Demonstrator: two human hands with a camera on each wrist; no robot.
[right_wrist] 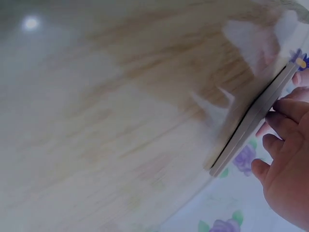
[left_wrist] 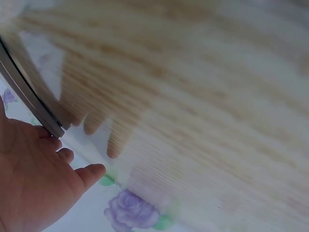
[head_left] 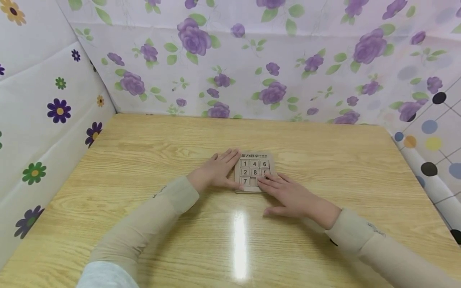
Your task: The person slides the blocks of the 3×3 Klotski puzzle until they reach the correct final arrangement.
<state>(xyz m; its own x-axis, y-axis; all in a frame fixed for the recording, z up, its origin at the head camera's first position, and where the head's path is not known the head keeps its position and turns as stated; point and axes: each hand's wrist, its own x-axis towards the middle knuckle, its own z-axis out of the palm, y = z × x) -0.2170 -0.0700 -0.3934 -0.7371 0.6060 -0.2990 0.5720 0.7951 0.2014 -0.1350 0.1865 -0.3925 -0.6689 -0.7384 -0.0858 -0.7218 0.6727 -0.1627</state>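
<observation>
A square number sliding puzzle (head_left: 253, 155) lies flat on the table, with printed characters along its top strip. Its visible tiles read 1, 4, 6 on top, 2, 8 and a partly covered 5 in the middle, and 7 at lower left. Right of the 7 is a gap in the tiles. My left hand (head_left: 217, 171) touches the puzzle's left side, fingers stretched toward its upper corner and thumb at the lower one. Straight fingers of my right hand (head_left: 291, 195) rest on the lower right tiles and hide them. The right thumb points away from the board.
The wooden table (head_left: 173, 140) has a glossy top with a bright light reflection in front of the puzzle. A purple-flowered cloth (head_left: 245, 60) hangs behind it. Patterned cloths stand along the left and right sides.
</observation>
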